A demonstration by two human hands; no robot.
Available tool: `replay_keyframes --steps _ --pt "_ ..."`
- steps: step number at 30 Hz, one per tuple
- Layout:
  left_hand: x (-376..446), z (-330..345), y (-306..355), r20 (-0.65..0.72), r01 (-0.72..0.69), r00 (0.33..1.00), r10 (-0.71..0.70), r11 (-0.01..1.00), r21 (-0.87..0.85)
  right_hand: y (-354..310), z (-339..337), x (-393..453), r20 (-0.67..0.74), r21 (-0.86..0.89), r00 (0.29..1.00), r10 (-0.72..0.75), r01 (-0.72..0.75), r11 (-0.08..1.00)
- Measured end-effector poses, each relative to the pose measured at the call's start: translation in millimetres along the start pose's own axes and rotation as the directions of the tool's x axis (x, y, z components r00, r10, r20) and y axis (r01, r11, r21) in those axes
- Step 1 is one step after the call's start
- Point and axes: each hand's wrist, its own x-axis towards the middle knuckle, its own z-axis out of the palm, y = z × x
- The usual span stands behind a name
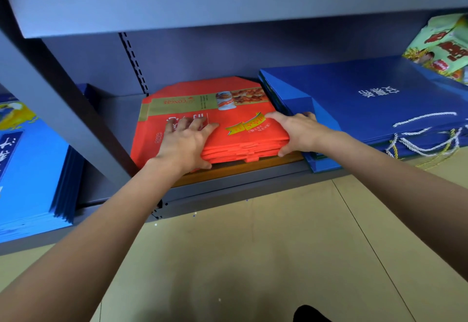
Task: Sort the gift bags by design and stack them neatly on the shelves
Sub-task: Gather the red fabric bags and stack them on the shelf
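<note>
From the head camera, a stack of flat-folded red gift bags point(228, 119) lies on the lower grey metal shelf point(240, 182), its near edge just at the shelf's front lip. The top bag carries a gold-green band printed with "CONGEE" upside down to the viewer, a picture of a can beside a food photo, large white characters and a yellow ribbon banner with red characters; the small print is too fine to read.

The left hand point(184, 142) lies on the stack's near left corner, its fingers point(200, 125) spread flat over the top bag and its thumb curled against the front edge of the stack. The right hand point(293, 132) grips the near right corner, fingers stretched along the top and right side, thumb tucked under the front edge, so the stack is pinched between them.

Just beside the red stack on the right, touching it, sits a pile of dark blue paper gift bags point(367, 99) with white characters on top and white-and-gold twisted cord handles point(425, 142) hanging over the shelf front. A green printed bag with red characters point(440, 45) leans at the far right. On the left bay lies a stack of bright blue bags point(30, 175). A beige tiled floor point(253, 258) lies below.
</note>
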Motion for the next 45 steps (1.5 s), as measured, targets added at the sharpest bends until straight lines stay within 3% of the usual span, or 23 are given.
replay_keyframes --steps 2,7,15,19,26,31,36,45 --pt "-0.1 2.1 3.6 -0.047 0.001 0.999 -0.001 1.000 0.000 3.2 0.9 1.2 0.000 -0.023 1.000 0.010 -0.010 1.000" --pt "3.0 -3.5 -5.6 0.065 -0.058 0.995 0.073 0.978 -0.202 0.8 -7.4 5.1 0.028 -0.034 1.000 0.010 -0.009 0.999" --pt "6.0 4.5 7.8 -0.011 -0.070 0.998 0.069 0.980 -0.184 3.6 -12.6 7.2 0.056 -0.118 0.998 0.027 -0.021 0.993" --pt "-2.6 5.1 0.5 -0.028 -0.054 0.998 0.049 0.974 -0.219 0.6 -15.2 8.9 0.087 -0.054 0.995 0.040 -0.036 0.998" --pt "-8.3 1.6 -17.9 -0.006 0.011 1.000 -0.012 0.976 -0.217 9.2 -33.1 11.8 0.179 0.239 0.984 0.014 -0.058 0.969" --pt "-3.4 -0.8 -13.9 0.066 -0.034 0.997 0.043 0.990 -0.140 11.3 -17.8 7.8 0.214 0.156 0.977 0.021 -0.055 0.986" --pt "0.5 3.9 -7.3 0.021 -0.027 0.999 0.030 0.993 -0.111 10.0 -0.2 9.5 0.099 0.111 0.995 0.018 -0.029 0.993" --pt "-6.3 6.0 1.6 -0.044 -0.023 0.999 0.017 0.989 -0.145 11.6 0.8 -1.8 0.024 0.167 1.000 0.003 -0.007 0.986"
